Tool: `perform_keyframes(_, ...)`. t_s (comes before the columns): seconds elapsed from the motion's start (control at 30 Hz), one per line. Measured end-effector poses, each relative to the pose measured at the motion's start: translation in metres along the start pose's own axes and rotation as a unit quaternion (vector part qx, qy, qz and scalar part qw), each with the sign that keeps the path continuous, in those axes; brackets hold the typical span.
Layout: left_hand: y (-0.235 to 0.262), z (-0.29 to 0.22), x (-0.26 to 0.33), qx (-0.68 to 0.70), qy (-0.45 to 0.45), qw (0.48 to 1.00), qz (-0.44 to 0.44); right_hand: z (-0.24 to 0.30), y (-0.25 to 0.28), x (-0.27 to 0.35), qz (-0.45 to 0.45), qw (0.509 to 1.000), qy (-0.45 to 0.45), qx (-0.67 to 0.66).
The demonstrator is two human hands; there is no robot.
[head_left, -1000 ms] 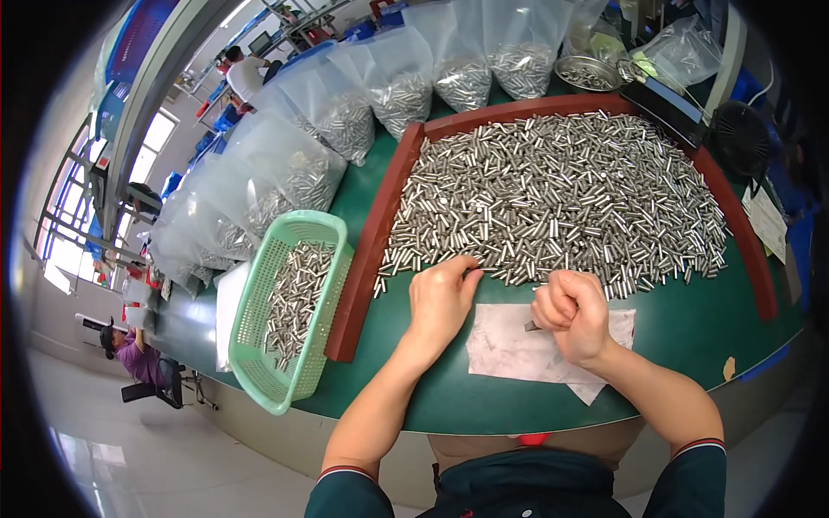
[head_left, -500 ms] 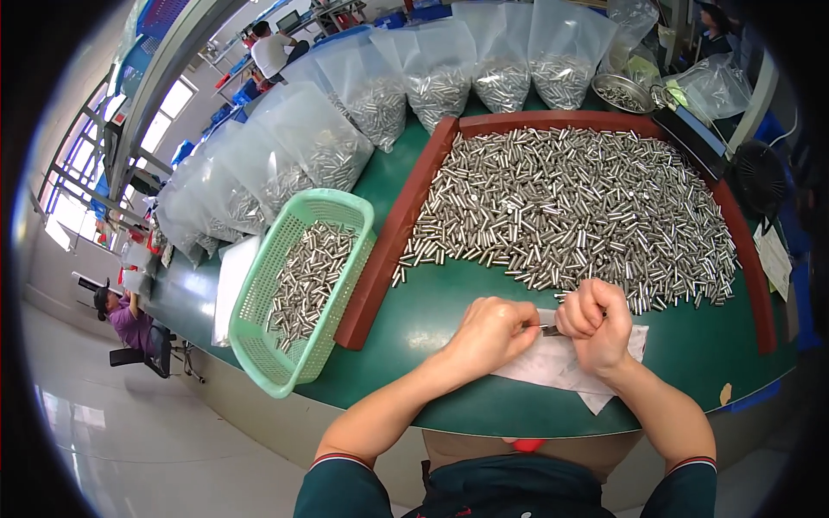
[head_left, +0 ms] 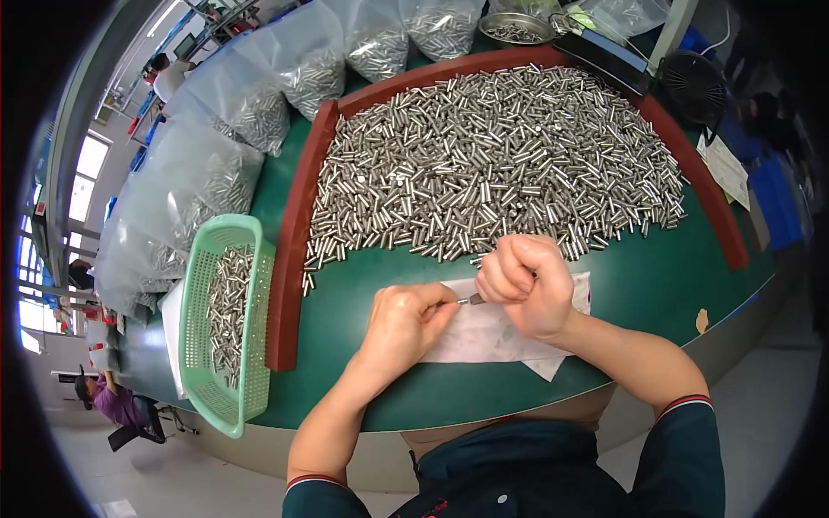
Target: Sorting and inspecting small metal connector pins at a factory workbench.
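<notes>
Between thumb and fingers, my left hand [head_left: 404, 326] pinches a small metal pin [head_left: 463, 301] over a white cloth [head_left: 484, 335]. My right hand [head_left: 528, 283] is closed in a fist beside it. A short dark grey metal tip [head_left: 477, 299] sticks out of that fist and meets the pin's end; the rest of it is hidden by the fingers. Just beyond both hands spreads a large heap of shiny metal pins [head_left: 484, 164] on the green table [head_left: 345, 298].
A dark red wooden frame [head_left: 298, 216] borders the heap. To its left stands a green plastic basket [head_left: 255, 345] with pins inside. Clear bags of pins [head_left: 315, 73] line the back left. A metal bowl [head_left: 516, 30], a black device [head_left: 604, 59] and a black fan [head_left: 691, 86] stand behind.
My view has shifted, so the whole scene sits differently in the picture. Both hands stay close together over the cloth, with the pin and the metal tip now showing more plainly between them.
</notes>
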State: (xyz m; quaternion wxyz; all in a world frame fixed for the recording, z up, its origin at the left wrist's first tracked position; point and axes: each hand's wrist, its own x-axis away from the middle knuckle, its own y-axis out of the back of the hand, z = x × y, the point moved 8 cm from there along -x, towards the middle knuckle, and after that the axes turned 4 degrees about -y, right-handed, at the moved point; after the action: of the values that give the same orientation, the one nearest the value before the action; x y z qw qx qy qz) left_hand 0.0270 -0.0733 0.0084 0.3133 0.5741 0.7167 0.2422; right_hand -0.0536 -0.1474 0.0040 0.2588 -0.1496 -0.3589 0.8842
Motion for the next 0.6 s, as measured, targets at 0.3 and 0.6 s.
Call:
perform_keyframes(0.3,-0.0024,0.0001,0.0013,-0.021,0.03,0.999,0.027,-0.0041,-0.0016,0.0013,0.001,1.0,-0.009,0.011)
perform_keyframes(0.6,-0.0006,-0.004,-0.0001,-0.021,0.016,0.999,0.021,-0.0057,-0.0019,-0.0002,0.0,1.0,-0.007,0.024)
